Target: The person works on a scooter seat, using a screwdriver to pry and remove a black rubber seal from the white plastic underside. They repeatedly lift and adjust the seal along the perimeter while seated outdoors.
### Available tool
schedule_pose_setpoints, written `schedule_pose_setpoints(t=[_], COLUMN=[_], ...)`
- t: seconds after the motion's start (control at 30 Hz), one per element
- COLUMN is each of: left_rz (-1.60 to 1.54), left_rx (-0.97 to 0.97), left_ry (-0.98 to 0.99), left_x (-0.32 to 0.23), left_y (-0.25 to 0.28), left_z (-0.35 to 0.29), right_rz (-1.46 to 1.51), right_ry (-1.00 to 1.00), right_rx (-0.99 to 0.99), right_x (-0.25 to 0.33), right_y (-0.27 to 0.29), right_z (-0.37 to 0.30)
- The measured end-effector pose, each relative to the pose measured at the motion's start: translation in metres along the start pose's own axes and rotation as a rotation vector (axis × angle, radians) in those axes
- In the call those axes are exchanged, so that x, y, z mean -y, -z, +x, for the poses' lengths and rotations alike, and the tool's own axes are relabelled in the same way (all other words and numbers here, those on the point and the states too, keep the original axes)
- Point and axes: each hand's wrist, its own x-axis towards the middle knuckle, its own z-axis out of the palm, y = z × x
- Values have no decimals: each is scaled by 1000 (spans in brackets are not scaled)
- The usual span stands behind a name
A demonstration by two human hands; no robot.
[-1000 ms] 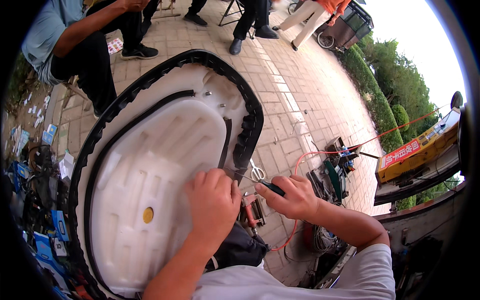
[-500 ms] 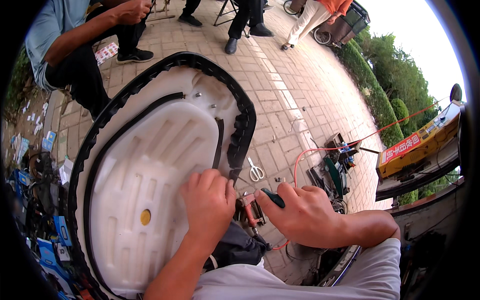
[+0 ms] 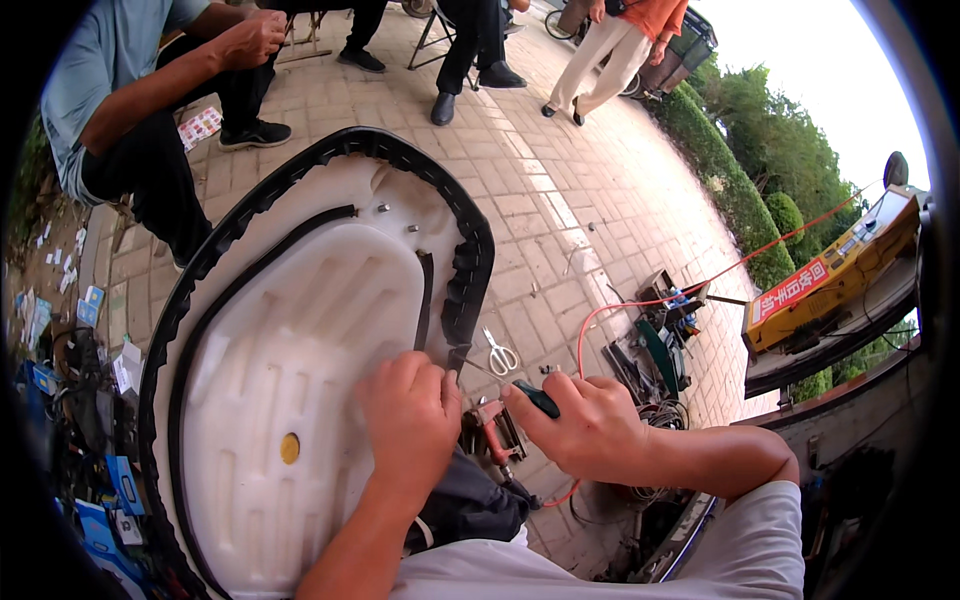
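An upturned scooter seat (image 3: pixel 300 300), with a white plastic base and a black cover folded over its rim, leans large before me. My left hand (image 3: pixel 412 410) is closed on the right edge of the seat, its fingers pinching the black cover (image 3: pixel 462 290). In my right hand (image 3: pixel 590 425) is a screwdriver (image 3: pixel 538 399) with a dark green handle, gripped in the fist. Its thin shaft points up-left to the cover edge just beyond my left fingers; whether the tip touches is hard to tell. Beneath, between my hands, lies a red staple gun (image 3: pixel 494 435).
White-handled scissors (image 3: pixel 501 358) lie on the paving. A red hose (image 3: pixel 640 302) runs over a tool tray (image 3: pixel 665 330) toward a yellow box (image 3: pixel 820 280) at right. A seated person (image 3: pixel 130 110) is at far left; others are beyond. Blue packets (image 3: pixel 100 530) clutter the left.
The view has shifted, so the seat appears slightly lower and left. My right hand has drawn the screwdriver slightly back, and its shaft now shows. The person in orange has stepped along.
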Motion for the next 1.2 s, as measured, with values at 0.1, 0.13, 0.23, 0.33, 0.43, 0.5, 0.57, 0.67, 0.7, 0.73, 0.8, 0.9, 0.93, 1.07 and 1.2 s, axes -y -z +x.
schedule_pose_setpoints(t=[0.1, 0.13, 0.23, 0.33, 0.43, 0.5, 0.57, 0.67, 0.7, 0.73, 0.8, 0.9, 0.93, 1.07, 1.2], left_rz=[49, 63, 71, 45, 32, 36, 37, 43, 46, 49, 41, 48, 42, 29, -25], left_rx=[32, 22, 19, 21, -10, -10, 4, 25, 32, 29, 15, 21, 23, 34, 7], left_ry=[-15, -30, -47, -20, -28, -44, -34, -19, -11, -6, 1, -8, -5, -2, -7], left_x=[-1, -1, -4, -5, -1, -3, -5, -9, -9, -8, -6, -6, -7, -8, -9], left_y=[-1, 0, -3, -1, -2, -1, 2, 3, 2, 3, 2, 1, 2, 4, 5], left_z=[0, -2, -6, -4, -3, -1, -2, -3, -4, -4, -2, -2, -2, -1, -2], right_rz=[54, 18, -55, -47, -9, 32, 80, 44, 15, 7, -25, 66, 33, 95, 304], right_ry=[-43, -37, -39, -21, 31, 23, -54, -131, -150, -123, -71, 5, 23, 0, -236], right_rx=[3, 60, 184, 115, -56, -134, -91, -11, 19, -8, -58, -251, -274, -311, -215], right_x=[-3, -1, 8, 5, -6, -8, 0, 18, 22, 21, 12, -9, -14, -15, 9], right_y=[-5, 3, 24, 12, -22, -34, -27, 0, 4, 0, -19, -64, -73, -76, -43], right_z=[-5, 0, 11, 7, -19, -27, -25, -11, -9, -11, -21, -39, -40, -42, -38])
